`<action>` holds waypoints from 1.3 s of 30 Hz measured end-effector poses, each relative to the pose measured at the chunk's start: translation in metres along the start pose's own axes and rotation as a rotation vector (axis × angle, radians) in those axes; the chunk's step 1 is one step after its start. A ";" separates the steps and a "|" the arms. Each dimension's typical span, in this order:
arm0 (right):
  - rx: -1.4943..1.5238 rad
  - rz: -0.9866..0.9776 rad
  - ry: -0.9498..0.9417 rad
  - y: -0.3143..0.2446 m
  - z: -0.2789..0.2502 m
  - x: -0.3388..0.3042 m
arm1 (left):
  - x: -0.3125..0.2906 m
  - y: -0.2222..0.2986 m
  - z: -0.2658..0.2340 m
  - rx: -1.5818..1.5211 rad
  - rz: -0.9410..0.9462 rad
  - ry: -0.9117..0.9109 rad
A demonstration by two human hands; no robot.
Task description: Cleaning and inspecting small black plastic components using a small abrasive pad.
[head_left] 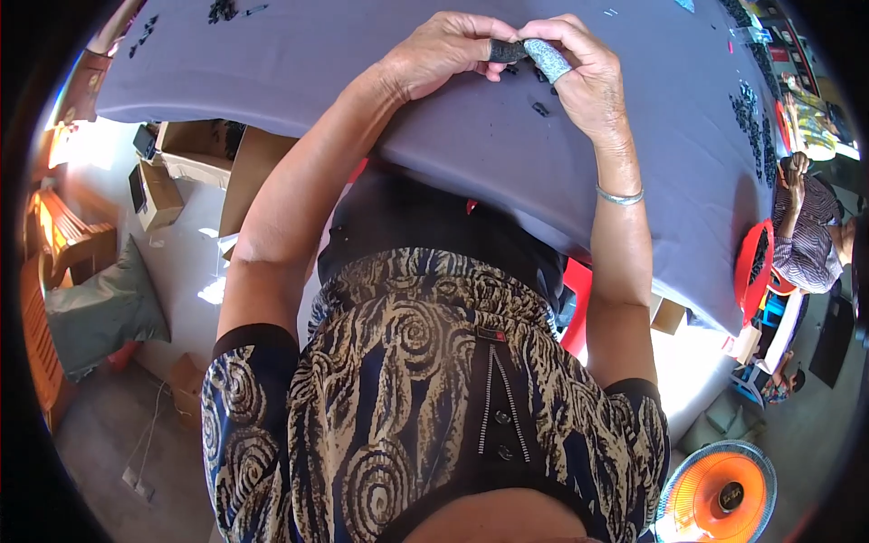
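Over the purple-grey tablecloth, my left hand and my right hand meet fingertip to fingertip. A black cover wraps the left thumb, and a speckled grey cover wraps the right one. Both hands are closed in a pinch; whatever sits between the fingertips is too small and hidden to name. Just below them a small black piece lies on the cloth, with a few more dark pieces partly hidden behind the right thumb.
Small black pieces are scattered at the table's right, with another cluster far left. A red basket stands by the right edge. An orange fan is lower right. Cardboard boxes sit left. Another person sits at the right.
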State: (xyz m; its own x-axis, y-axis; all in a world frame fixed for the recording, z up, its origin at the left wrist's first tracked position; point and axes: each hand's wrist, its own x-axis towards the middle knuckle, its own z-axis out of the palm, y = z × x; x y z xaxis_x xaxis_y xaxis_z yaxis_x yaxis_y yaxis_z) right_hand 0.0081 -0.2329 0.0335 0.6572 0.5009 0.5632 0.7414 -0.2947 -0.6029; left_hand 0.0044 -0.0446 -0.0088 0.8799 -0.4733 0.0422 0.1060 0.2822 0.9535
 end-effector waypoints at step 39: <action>1.432 0.682 -0.080 0.005 0.023 -0.020 | -0.007 0.007 0.030 0.240 0.378 0.107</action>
State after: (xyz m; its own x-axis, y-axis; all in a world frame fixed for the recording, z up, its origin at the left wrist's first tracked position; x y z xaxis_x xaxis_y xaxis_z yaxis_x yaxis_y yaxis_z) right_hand -0.0047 -0.2252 0.0063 0.7560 0.6540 -0.0264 -0.4431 0.4818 -0.7560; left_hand -0.0148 -0.0645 0.0064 0.8804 -0.2817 0.3814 -0.3308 0.2113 0.9197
